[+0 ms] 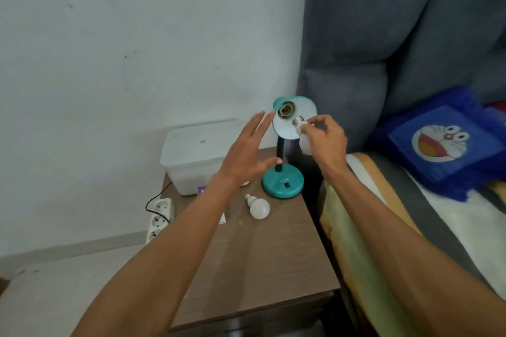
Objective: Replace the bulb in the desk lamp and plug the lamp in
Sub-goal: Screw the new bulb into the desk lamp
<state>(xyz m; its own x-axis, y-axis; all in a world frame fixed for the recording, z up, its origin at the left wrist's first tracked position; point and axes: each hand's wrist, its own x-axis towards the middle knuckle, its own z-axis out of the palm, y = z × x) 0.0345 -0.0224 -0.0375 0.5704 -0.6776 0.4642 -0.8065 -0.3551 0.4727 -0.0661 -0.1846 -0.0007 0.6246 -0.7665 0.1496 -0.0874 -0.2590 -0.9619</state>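
A teal desk lamp [283, 183] stands on the brown bedside table [262, 260], its shade [287, 128] tilted toward me with the socket [284, 110] bare. My right hand [325, 137] holds a white bulb [304, 142], screw base pointing at the socket, a short gap from it. My left hand [247, 156] hovers flat and open just left of the shade, touching nothing. A second white bulb [258, 207] lies on the table in front of the lamp base.
A white lidded box [191, 156] sits at the table's back left. A white power strip [160, 217] with a black cable lies on the floor by the wall. A bed with a blue cartoon cushion [440, 145] is on the right.
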